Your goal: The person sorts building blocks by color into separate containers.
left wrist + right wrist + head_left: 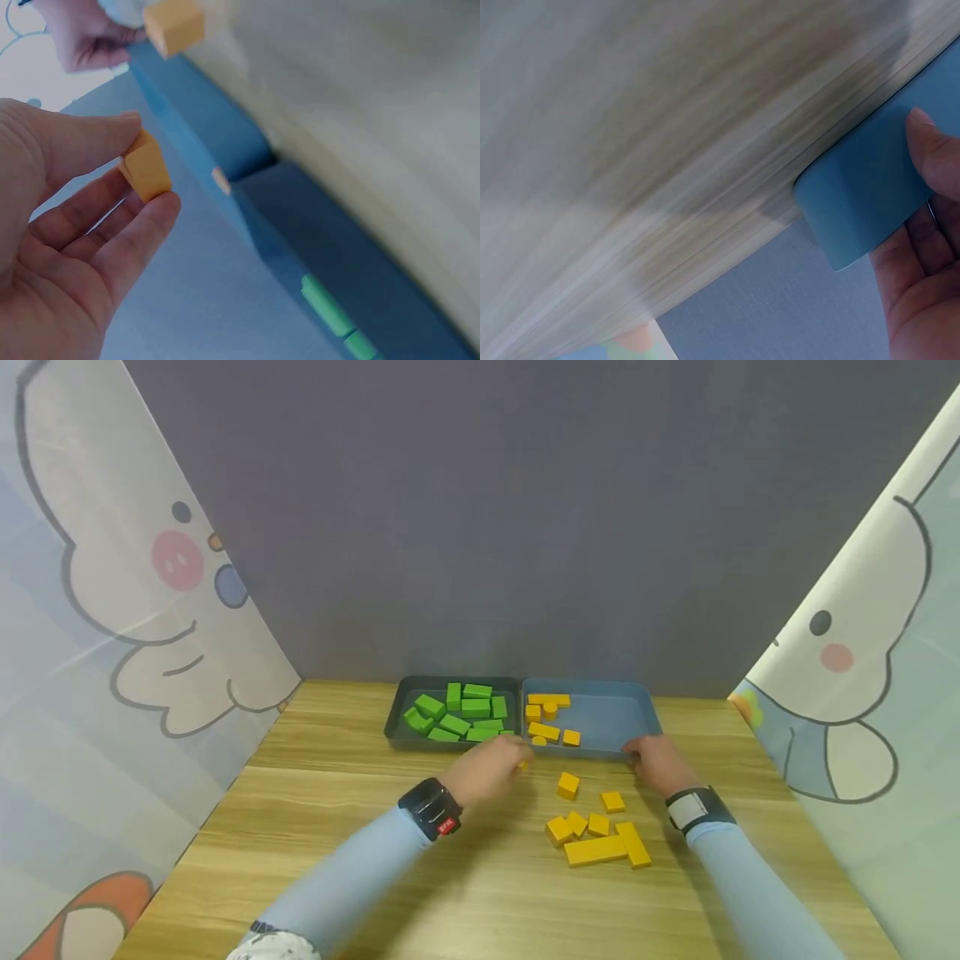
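Note:
My left hand (491, 770) pinches a small yellow block (147, 166) between thumb and fingertip, just in front of where the two trays meet. With my right hand (660, 764) I grip the near right corner of the blue tray (611, 714); in the right wrist view the thumb lies on the tray's outer wall (862, 184) and the fingers reach over its rim. Several yellow blocks (543, 732) lie along the left side of that tray. Beside it on the left stands a dark tray (393, 731) holding several green blocks (476, 707).
On the wooden table (322, 827), between my forearms, several loose yellow blocks (596, 850) lie, with a yellow cube (568, 785) nearer the trays. A grey panel (480, 527) rises behind the trays, and cartoon-printed panels (840, 693) flank both sides.

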A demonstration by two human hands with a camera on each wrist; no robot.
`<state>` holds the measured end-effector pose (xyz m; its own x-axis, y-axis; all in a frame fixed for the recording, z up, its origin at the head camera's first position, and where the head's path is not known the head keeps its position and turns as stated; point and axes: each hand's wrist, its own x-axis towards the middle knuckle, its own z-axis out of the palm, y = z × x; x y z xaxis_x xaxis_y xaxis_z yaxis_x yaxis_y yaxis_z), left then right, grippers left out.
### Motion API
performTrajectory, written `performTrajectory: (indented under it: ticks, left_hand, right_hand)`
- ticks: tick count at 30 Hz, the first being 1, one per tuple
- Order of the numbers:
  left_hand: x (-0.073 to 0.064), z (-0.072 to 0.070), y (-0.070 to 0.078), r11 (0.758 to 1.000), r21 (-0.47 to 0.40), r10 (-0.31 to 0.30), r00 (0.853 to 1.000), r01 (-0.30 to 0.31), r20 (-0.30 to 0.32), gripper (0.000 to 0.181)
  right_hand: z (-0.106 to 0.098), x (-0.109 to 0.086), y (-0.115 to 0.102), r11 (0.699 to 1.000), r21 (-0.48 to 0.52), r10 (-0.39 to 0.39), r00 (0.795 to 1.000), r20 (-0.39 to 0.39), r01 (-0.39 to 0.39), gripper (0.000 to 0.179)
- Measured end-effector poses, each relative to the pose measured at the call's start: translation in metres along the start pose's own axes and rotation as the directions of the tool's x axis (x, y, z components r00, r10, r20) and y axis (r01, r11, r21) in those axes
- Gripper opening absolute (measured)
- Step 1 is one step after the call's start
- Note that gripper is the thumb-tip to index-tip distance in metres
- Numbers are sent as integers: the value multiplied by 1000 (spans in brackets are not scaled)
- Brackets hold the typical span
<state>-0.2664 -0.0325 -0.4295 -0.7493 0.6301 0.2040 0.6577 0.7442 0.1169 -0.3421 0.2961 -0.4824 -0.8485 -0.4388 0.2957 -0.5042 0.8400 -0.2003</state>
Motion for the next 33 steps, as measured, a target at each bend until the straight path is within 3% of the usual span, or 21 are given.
performTrajectory:
  ticks: [5,10,18,21,26,33]
  left_hand:
    - [27,-21,-7,999,-37,-28,1000,28,0,31]
    - [56,-25,-14,997,-60,-47,999,46,-22,31]
    - [104,2,-27,991,-107,-84,996,82,-12,32]
    - [116,13,-29,989,-107,-97,995,98,11,33]
    - [127,25,-29,989,-78,-124,991,128,56,34]
    - [130,36,-26,987,-51,-149,984,155,100,35]
  right_hand:
    - [-2,1,1,1000,-13,0,1000,-16,-1,21]
    - [-2,1,-1,1000,-7,5,1000,-16,-5,23]
    - [0,-1,-3,999,-13,33,999,12,-33,25]
    - [3,-1,-6,999,-11,37,999,14,-37,25]
    - [4,0,-11,999,-8,32,999,7,-32,24]
    - [5,-3,-19,999,6,46,998,38,-46,23]
